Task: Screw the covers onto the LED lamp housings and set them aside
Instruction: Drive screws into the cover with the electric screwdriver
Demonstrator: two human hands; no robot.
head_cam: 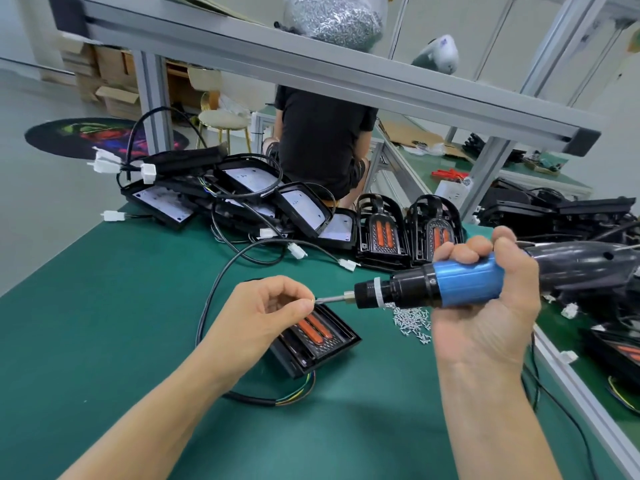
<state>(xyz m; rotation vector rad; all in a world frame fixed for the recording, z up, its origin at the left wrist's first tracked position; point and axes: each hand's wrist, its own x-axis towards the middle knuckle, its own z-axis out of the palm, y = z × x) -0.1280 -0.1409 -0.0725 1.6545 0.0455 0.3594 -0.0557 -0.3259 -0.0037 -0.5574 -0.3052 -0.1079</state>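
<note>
A green counter (104,323) fills the lower part of the frame, with a grey metal frame (311,60) crossing the top from upper left to right. Behind the counter, in the upper middle, a person in a black shirt (322,140) sits with their back turned.

A heap of black lamp housings (242,192) with white insides and tangled black cables lies across the middle left, and just to its right two covers (381,230) with orange strips stand leaning at the back of the counter. More black parts (571,216) pile up at the right edge.

The right hand (485,306), at centre right, has its grip wrapped fully around the blue body of an electric screwdriver (464,284), which lies almost level with its bit pointing left. The left hand (266,317), at lower centre, has its grip closed to a pinch of thumb and forefinger on a small screw (313,300) right at the bit's tip.

Just below the two hands, a lamp housing with its cover (318,341), black with two orange strips, lies flat on the counter in the lower middle, its black cable (221,282) looping round to the left. A scatter of small silver screws (412,320) lies on the counter just right of it, under the screwdriver.
</note>
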